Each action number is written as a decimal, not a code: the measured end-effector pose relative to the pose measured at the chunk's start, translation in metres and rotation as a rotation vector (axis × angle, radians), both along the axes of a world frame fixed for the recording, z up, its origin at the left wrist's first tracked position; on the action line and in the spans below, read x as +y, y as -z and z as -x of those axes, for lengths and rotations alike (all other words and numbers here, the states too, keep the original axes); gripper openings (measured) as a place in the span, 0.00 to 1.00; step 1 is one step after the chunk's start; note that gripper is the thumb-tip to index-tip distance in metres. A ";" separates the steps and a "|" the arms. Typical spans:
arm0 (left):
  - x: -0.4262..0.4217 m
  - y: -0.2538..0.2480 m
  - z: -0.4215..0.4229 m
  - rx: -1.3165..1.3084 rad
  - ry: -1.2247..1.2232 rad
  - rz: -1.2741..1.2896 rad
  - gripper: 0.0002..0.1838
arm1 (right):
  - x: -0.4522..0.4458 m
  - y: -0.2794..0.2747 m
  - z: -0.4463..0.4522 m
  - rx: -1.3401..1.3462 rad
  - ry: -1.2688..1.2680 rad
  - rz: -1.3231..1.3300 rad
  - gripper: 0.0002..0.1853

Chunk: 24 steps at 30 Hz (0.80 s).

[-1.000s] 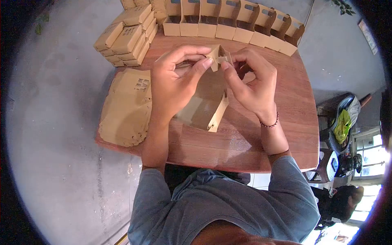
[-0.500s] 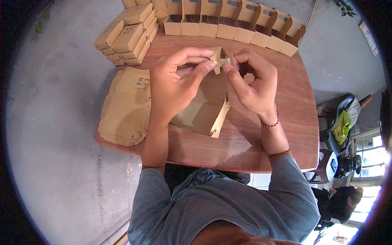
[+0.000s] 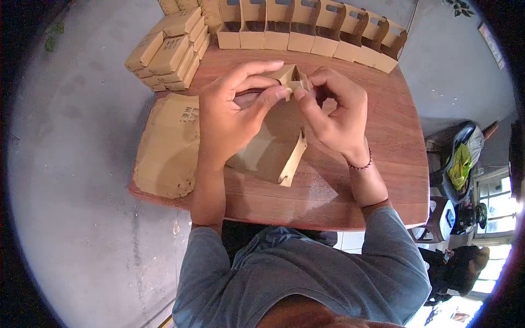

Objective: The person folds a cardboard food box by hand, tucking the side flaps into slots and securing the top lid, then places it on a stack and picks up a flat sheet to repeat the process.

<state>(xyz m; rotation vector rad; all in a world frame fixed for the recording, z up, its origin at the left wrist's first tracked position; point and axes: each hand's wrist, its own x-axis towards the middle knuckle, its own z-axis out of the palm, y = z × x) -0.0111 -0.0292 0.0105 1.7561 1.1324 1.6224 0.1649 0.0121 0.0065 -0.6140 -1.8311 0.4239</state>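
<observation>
A partly folded brown cardboard box (image 3: 269, 143) lies over the wooden table in front of me, its far end raised between my hands. My left hand (image 3: 236, 106) grips the far left corner, fingers behind the wall and thumb on a small flap. Across from it, my right hand (image 3: 337, 109) pinches the far right corner with thumb and bent fingers. Both thumb tips nearly meet at the flaps. The near end of the box has a side flap standing up. My fingers hide part of the far corner folds.
Flat cardboard blanks (image 3: 167, 145) are piled at the table's left. Behind them stands a stack of folded boxes (image 3: 169, 54). Several open carriers with handle holes (image 3: 279, 39) line the back edge of the wooden table (image 3: 383, 175). A chair (image 3: 437, 218) stands at right.
My thumbs have pressed the small flaps at the far end inward, and less of them shows. The box has otherwise stayed in place; the view has shifted slightly.
</observation>
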 end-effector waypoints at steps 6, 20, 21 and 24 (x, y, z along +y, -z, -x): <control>0.001 0.001 0.003 0.034 0.062 -0.013 0.20 | 0.003 0.004 0.001 0.010 -0.022 0.007 0.06; 0.013 0.015 -0.003 -0.032 0.006 -0.075 0.17 | 0.016 -0.001 -0.003 -0.111 0.013 0.052 0.20; 0.012 0.015 -0.005 -0.026 0.006 -0.064 0.17 | 0.018 -0.001 -0.003 -0.041 0.083 -0.046 0.22; 0.014 0.016 -0.011 0.019 -0.016 -0.078 0.18 | 0.014 0.001 -0.001 -0.078 0.001 0.078 0.23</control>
